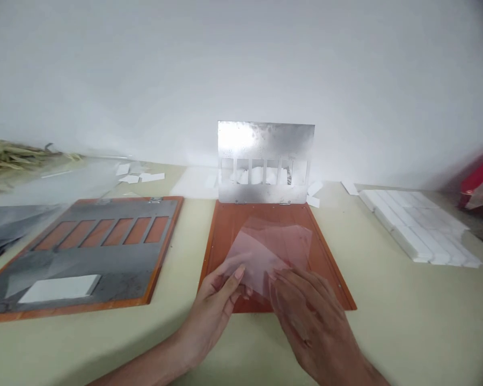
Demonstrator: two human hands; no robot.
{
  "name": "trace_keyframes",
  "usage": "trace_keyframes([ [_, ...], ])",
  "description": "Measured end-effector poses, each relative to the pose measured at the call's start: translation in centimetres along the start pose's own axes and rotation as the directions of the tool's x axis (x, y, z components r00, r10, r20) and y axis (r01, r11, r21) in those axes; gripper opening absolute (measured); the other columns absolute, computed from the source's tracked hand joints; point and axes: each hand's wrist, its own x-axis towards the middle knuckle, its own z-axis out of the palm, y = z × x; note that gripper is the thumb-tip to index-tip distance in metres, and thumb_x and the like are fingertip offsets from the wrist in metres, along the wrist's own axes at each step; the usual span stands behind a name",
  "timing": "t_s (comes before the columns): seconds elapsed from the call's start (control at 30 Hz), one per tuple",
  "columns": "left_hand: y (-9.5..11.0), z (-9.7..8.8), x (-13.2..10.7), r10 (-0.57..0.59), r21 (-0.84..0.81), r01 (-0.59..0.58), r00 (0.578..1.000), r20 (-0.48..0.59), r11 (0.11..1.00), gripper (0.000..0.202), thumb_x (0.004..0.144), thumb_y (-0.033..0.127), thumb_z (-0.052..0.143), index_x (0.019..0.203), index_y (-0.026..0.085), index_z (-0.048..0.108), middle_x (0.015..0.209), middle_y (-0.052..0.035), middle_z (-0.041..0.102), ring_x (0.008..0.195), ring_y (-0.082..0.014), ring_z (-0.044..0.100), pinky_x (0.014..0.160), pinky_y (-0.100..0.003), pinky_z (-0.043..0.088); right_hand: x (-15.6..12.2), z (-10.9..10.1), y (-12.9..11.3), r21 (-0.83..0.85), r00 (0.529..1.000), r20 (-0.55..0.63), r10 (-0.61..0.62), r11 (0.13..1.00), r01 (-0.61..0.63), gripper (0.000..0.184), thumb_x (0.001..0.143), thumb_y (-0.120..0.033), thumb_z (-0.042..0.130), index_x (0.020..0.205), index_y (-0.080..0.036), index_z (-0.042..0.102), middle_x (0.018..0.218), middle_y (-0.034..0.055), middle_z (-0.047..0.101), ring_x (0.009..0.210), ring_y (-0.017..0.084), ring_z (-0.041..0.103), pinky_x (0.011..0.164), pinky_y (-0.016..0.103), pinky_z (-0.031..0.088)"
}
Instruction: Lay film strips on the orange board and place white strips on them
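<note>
Thin translucent plastic sheets are held over an orange-brown board. My left hand pinches their left edge between thumb and fingers. At their near right side, my right hand has its fingers together against the sheets; its thumb is hidden and the hand is a little blurred, so I cannot tell how firmly it grips. A metal plate with a row of rectangular slots stands upright, hinged at the board's far edge. Behind the slots some white pieces show.
On the left lies a second board with its slotted metal plate folded down and a white card stack on it. Stacks of white cards lie at right. Loose white cards and dry straw-like strips are further back. A white wall rises behind.
</note>
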Motion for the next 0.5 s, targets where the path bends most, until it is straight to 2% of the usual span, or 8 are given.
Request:
trace_keyframes([
  [0.1,0.8,-0.4,0.5,0.112,0.124,-0.112,0.994,0.005,0.986,0.028,0.087,0.039,0.073,0.109,0.023,0.069,0.104,-0.0034,0.065,0.091,-0.0108,0.061,0.084,-0.021,0.052,0.1,-0.8,0.6,0.074,0.995,-0.096,0.014,0.997,-0.007,0.032,0.088,0.001,0.058,0.117,-0.01,0.067,0.111,0.0102,0.068,0.106,0.021,0.059,0.093,0.038,0.048],
  [0.17,1.7,-1.2,0.9,0.321,0.298,-0.318,0.946,0.042,0.9,0.046,0.083,0.042,0.076,0.124,0.03,0.061,0.126,-0.0038,0.06,0.106,-0.0139,0.059,0.091,-0.022,0.051,0.4,-1.3,0.8,0.096,0.99,-0.139,0.034,0.995,-0.021,0.029,0.087,0.002,0.059,0.112,-0.011,0.069,0.107,0.0091,0.069,0.103,0.019,0.06,0.09,0.036,0.05],
  [0.2,2.3,-1.7,1.1,0.442,0.407,-0.442,0.891,0.1,0.799,0.061,0.077,0.042,0.081,0.132,0.033,0.055,0.137,-0.0039,0.053,0.115,-0.0163,0.057,0.095,-0.023,0.05,0.5,-1.5,0.9,0.108,0.987,-0.153,0.049,0.994,-0.033,0.029,0.087,0.002,0.059,0.111,-0.011,0.069,0.107,0.0088,0.069,0.103,0.019,0.06,0.089,0.035,0.051],
  [0.27,3.6,-2.6,1.4,0.591,0.613,-0.643,0.736,0.33,0.458,0.085,0.063,0.037,0.092,0.138,0.036,0.052,0.146,-0.0044,0.047,0.126,-0.0213,0.051,0.105,-0.028,0.046,0.7,-1.9,1.1,0.153,0.981,-0.18,0.073,0.987,-0.046,0.029,0.087,0.002,0.06,0.11,-0.012,0.069,0.104,0.008,0.069,0.1,0.018,0.061,0.086,0.034,0.053],
  [0.33,4.5,-3.1,1.5,0.567,0.629,-0.768,0.572,0.592,0.118,0.071,0.065,0.021,0.091,0.13,0.033,0.062,0.13,-0.0046,0.06,0.117,-0.02,0.058,0.102,-0.03,0.049,1.0,-2.4,1.3,0.205,0.976,-0.197,0.088,0.978,-0.047,0.028,0.086,0.003,0.061,0.107,-0.013,0.069,0.101,0.0071,0.069,0.096,0.017,0.063,0.084,0.032,0.054],
  [0.4,4.9,-3.1,1.5,0.523,0.564,-0.826,0.476,0.707,-0.01,0.046,0.078,0.006,0.078,0.117,0.029,0.071,0.102,-0.0025,0.071,0.093,-0.0145,0.066,0.085,-0.026,0.056,1.1,-2.8,1.6,0.231,0.974,-0.203,0.105,0.971,-0.056,0.025,0.085,0.003,0.063,0.103,-0.014,0.07,0.1,0.0063,0.069,0.093,0.016,0.064,0.082,0.031,0.055],
  [0.47,4.9,-2.8,1.4,0.56,0.563,-0.825,0.492,0.667,0.054,0.037,0.083,0.0,0.069,0.108,0.027,0.074,0.087,-0.0014,0.072,0.076,-0.0114,0.068,0.067,-0.02,0.056,1.2,-3.3,2.0,0.21,0.96,-0.239,0.144,0.973,-0.094,0.024,0.085,0.0,0.065,0.102,-0.016,0.07,0.1,0.0057,0.068,0.093,0.016,0.065,0.082,0.03,0.055],
  [0.5,4.9,-2.5,1.3,0.577,0.598,-0.79,0.552,0.602,0.132,0.031,0.083,0.002,0.069,0.102,0.026,0.076,0.085,-0.002,0.072,0.073,-0.0115,0.068,0.062,-0.019,0.056,1.3,-3.4,2.1,0.182,0.946,-0.27,0.177,0.975,-0.13,0.026,0.085,-0.002,0.067,0.106,-0.017,0.07,0.103,0.0058,0.068,0.095,0.017,0.065,0.083,0.031,0.055],
])
